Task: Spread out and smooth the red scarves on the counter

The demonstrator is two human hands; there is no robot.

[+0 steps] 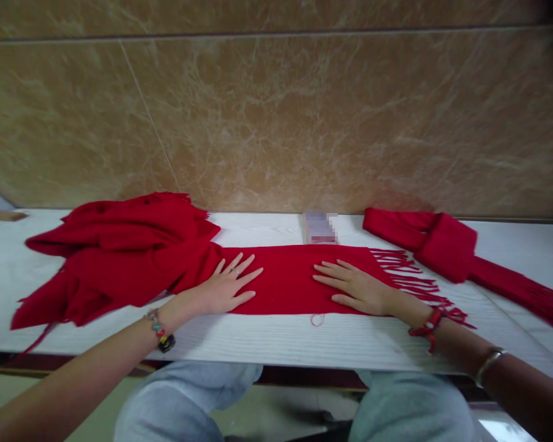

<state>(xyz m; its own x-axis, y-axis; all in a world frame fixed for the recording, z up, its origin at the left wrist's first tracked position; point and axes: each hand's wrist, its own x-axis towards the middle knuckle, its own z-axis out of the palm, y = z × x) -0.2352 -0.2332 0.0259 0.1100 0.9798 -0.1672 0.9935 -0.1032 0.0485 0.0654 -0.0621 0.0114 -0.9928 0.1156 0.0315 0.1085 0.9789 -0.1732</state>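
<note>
A red scarf point(286, 279) lies stretched flat along the white table, its fringe point(410, 276) spread out to the right. On its left part rests my left hand point(228, 285), palm down with the fingers spread. My right hand point(354, 287) presses flat on the scarf near the fringed end, fingers stretched out. Left of my left hand, the red cloth bunches into a loose heap point(120, 258); whether it is all one piece with the flat part I cannot tell. A loose red thread point(317, 320) sticks out at the scarf's near edge.
A folded or knotted red scarf point(447, 245) lies at the right, its tail running toward the right edge. Behind the flat scarf sits a small, partly blurred purplish pack point(319, 227). A brown marbled tile wall point(276, 123) rises behind the white table point(267, 341).
</note>
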